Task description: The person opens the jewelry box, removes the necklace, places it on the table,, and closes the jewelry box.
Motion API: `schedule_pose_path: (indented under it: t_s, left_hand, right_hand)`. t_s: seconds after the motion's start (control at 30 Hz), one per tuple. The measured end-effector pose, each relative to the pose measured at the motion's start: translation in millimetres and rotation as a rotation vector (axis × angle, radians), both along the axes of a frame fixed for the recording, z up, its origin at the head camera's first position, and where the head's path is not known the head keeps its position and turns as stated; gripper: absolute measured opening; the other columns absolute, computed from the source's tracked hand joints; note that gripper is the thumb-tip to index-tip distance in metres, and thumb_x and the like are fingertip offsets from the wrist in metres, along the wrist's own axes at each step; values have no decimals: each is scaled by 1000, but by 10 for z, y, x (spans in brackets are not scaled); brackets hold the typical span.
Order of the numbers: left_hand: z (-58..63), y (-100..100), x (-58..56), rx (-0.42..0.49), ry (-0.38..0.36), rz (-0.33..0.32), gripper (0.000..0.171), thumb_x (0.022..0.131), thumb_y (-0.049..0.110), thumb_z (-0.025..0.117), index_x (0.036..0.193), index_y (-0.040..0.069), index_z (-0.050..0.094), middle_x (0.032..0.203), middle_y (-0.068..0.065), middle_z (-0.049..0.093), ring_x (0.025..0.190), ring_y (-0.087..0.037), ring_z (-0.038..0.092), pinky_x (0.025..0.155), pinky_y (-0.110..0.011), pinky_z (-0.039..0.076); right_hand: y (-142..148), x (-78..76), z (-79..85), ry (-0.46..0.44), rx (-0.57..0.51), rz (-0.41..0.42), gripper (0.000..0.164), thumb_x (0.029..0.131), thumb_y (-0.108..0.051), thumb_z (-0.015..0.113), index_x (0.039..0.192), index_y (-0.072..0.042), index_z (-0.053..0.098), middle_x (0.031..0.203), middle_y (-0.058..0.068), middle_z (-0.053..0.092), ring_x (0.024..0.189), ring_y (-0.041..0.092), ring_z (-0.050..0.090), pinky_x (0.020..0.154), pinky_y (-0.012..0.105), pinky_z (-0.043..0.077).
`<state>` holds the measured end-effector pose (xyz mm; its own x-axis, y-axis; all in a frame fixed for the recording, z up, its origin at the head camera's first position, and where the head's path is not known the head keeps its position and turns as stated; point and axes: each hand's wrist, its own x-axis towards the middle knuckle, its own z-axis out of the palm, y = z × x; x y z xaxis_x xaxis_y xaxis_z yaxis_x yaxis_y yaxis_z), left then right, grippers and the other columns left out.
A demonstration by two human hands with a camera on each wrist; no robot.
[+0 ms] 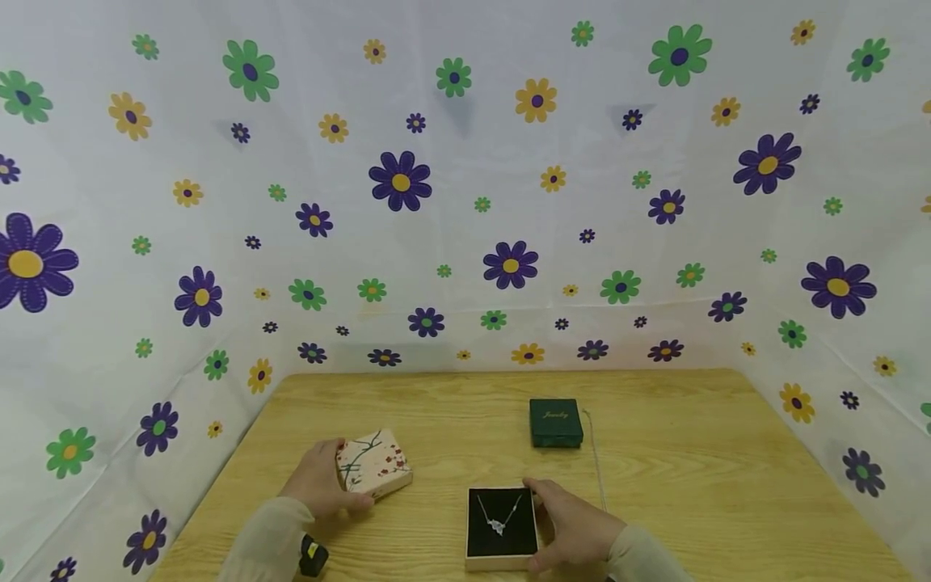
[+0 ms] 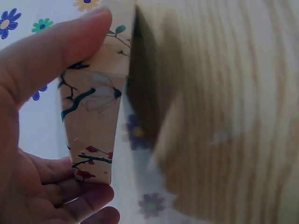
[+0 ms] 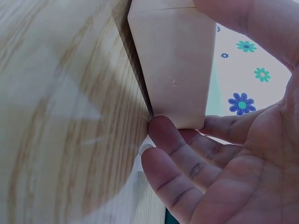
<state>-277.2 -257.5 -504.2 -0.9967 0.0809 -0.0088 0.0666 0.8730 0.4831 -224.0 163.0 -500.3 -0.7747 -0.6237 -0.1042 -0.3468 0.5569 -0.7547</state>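
Observation:
My left hand (image 1: 320,483) grips a cream box lid (image 1: 378,465) with printed branches and red blossoms. It is at the left of the table, the thumb on its near side. In the left wrist view the lid's flowered side (image 2: 93,126) shows between thumb and fingers. At the front middle, my right hand (image 1: 570,521) holds the right side of an uncovered pale box (image 1: 502,563). A silver necklace (image 1: 497,527) with a clear pendant lies on its black lining. In the right wrist view the box's plain side (image 3: 175,65) shows between thumb and fingertips.
A dark green jewelry box (image 1: 555,424) with gold lettering stands farther back, right of the middle. A thin chain (image 1: 597,465) lies stretched beside it, running toward my right hand. White flowered cloth (image 1: 465,218) encloses the wooden table (image 1: 451,396) at the back and sides.

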Motion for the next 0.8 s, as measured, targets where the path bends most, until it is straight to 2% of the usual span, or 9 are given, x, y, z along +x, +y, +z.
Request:
schedule_pose_path:
  t_s: [0.2, 0.37, 0.53, 0.7, 0.8]
  left_hand:
    - [-78, -40, 6, -3, -39, 10, 130, 45, 64, 87, 140, -9, 35, 134, -26, 46, 120, -44, 45, 100, -58, 36]
    - [-113, -49, 4, -1, -45, 1, 130, 45, 62, 88, 140, -9, 35, 134, -26, 46, 120, -42, 46, 100, -57, 37]
    - [-115, -42, 2, -21, -36, -18, 131, 45, 61, 90, 139, -11, 34, 134, -29, 44, 120, -45, 45, 99, -57, 37]
    - [-138, -34, -2, -69, -25, -17, 141, 45, 67, 86, 143, -14, 25, 138, -37, 37, 124, -52, 38, 100, -60, 35]
    - [-160, -11, -4, -90, 14, -17, 145, 46, 73, 81, 146, -13, 19, 143, -36, 29, 128, -54, 32, 101, -62, 33]
  right_hand:
    - [0, 4, -8, -17, -16, -1, 106, 73, -38, 84, 149, 5, 23, 141, 15, 38, 121, 27, 45, 101, 44, 38]
    - [0, 22, 5, -22, -24, -5, 106, 73, -37, 84, 148, 5, 23, 139, 14, 39, 117, 25, 46, 100, 42, 38]
    - [-12, 28, 23, -25, -22, -12, 106, 73, -37, 84, 148, 5, 23, 143, 18, 36, 125, 31, 42, 102, 47, 36]
    - [-13, 25, 32, -12, -18, -11, 107, 73, -38, 84, 148, 6, 22, 145, 20, 34, 129, 34, 39, 103, 49, 35]
    - [-11, 26, 31, -7, -13, -10, 107, 73, -38, 84, 148, 6, 22, 145, 20, 34, 129, 34, 38, 104, 49, 35]
